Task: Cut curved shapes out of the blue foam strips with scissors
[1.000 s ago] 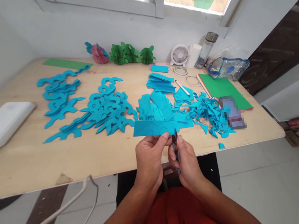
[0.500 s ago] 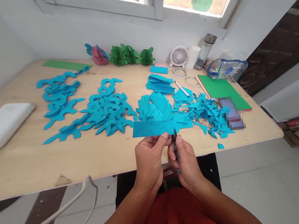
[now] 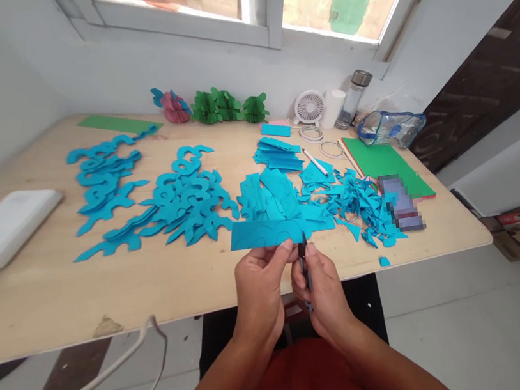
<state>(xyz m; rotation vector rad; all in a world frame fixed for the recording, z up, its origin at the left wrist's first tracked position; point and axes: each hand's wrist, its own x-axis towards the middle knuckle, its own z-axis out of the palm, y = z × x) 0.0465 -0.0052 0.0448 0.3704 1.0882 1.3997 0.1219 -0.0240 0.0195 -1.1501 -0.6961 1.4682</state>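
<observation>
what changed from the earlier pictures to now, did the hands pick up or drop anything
Nothing was taken up or let go. The whole scene sits slightly lower in the picture, so the camera seems to have tipped up a little. The left hand still pinches the blue paper strip, and the right hand still holds the scissors at its right end. The blue scraps look unchanged.
</observation>
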